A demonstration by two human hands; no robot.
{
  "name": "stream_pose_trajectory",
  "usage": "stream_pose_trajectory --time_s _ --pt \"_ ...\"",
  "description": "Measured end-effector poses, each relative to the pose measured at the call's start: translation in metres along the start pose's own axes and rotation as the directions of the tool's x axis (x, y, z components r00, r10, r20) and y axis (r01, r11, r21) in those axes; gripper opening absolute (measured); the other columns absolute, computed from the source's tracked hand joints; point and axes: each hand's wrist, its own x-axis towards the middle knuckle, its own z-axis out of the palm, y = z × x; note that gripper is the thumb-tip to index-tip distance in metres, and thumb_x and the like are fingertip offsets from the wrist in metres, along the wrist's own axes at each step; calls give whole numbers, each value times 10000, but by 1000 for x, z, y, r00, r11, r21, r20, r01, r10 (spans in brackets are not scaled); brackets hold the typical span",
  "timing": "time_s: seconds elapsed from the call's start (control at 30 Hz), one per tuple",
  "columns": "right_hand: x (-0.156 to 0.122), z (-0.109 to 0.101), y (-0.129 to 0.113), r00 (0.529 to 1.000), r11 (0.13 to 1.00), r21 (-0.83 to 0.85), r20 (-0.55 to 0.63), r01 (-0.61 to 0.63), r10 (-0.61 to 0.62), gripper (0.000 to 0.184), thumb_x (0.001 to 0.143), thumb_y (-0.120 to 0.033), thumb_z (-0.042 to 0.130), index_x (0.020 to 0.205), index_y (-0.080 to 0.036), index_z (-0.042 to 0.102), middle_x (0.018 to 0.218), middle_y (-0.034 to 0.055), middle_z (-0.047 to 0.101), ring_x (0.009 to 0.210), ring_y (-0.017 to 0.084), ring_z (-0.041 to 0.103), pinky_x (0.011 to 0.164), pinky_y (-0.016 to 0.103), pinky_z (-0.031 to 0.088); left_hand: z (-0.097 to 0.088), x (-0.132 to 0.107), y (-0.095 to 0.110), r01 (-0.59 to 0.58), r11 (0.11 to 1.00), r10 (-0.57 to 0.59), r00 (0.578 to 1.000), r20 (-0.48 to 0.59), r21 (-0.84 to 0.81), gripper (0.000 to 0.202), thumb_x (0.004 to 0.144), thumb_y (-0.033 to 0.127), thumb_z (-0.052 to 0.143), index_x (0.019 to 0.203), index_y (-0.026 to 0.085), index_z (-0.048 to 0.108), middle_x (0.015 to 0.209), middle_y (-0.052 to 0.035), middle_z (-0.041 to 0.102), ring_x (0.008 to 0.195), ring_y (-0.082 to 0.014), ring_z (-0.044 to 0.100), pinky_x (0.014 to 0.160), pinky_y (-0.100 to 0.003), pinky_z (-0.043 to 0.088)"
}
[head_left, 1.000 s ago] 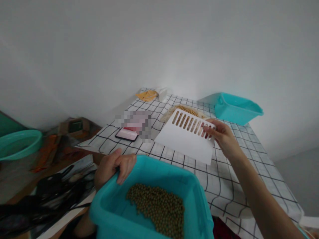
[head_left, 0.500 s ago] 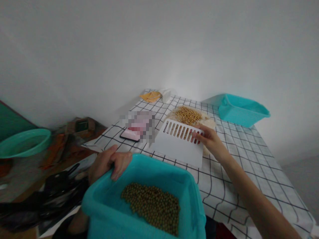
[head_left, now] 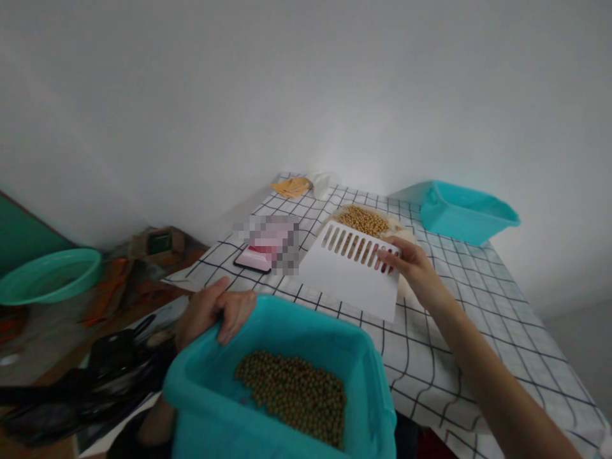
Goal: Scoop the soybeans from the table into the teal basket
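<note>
The grip of the right hand (head_left: 414, 266) is pinched shut on the far right corner of the white slotted board (head_left: 349, 277). The left hand (head_left: 215, 312) is curled tight over the rim of the teal tub (head_left: 310, 319) of green beans (head_left: 291, 392). One corner is a small hold, so I think a firm pinch would stop wobbling. The board is over the checked surface (head_left: 454, 325), between the tub and some yellow beans (head_left: 363, 220). Its long side runs left to right. The slots point to the wall.
</note>
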Motion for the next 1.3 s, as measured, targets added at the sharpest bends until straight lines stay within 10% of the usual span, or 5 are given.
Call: stream_pose_trajectory --time_s 0.4,0.87,1.3 --pt "6 -67 6 889 968 -224 -412 115 -201 257 792 -456 741 899 -226 703 676 18 673 574 189 557 543 302 418 38 3 -8 12 1000 -15 988 -155 -22 721 1051 465 331 409 210 538 369 -44 527 410 -170 478 606 -373 440" --pt "-1 -47 13 950 987 -149 -295 63 -105 232 810 -429 733 892 -217 689 687 -3 663 607 176 610 577 291 484 66 6 -18 -91 990 50 940 -337 -107 725 1073 357 266 385 207 442 329 -7 414 370 -145 361 577 -367 351" --pt "-3 -47 19 958 969 -233 -245 88 -146 275 844 -476 706 939 -219 689 722 14 681 599 173 607 542 283 471 41 -1 -9 -30 999 31 996 -87 21 728 1075 435 258 456 217 573 403 -42 570 437 -185 506 680 -398 447"
